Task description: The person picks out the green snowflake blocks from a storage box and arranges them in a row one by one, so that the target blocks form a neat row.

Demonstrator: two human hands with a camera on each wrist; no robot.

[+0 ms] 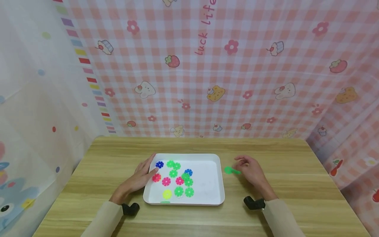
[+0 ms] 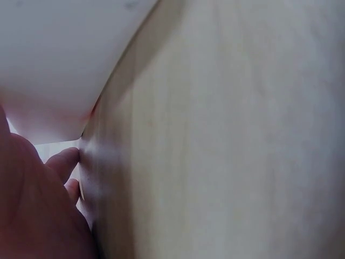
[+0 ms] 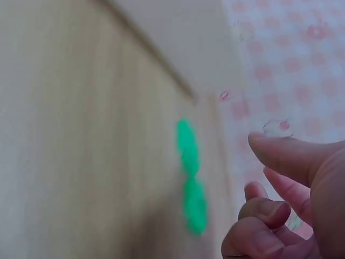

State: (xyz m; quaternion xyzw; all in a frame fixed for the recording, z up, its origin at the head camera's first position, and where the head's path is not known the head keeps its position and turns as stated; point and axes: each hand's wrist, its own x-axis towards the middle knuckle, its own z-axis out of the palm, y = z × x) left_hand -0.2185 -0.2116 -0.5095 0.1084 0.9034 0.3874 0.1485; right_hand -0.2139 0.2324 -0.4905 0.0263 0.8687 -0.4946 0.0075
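My left hand holds the left wall of a white tray, thumb over the rim and fingers along the outside. In the left wrist view, fingers lie low beside the tray wall. My right hand hovers right of the tray with loosely bent fingers, nothing between them. Next to it, two joined green snowflake discs are on the table; in the right wrist view, a gap shows between these green discs and the right hand.
Inside the tray are several loose snowflake discs: green, pink, a yellow one, a dark blue one and a lighter blue one. A wood-grain table carries everything; a checked curtain hangs behind.
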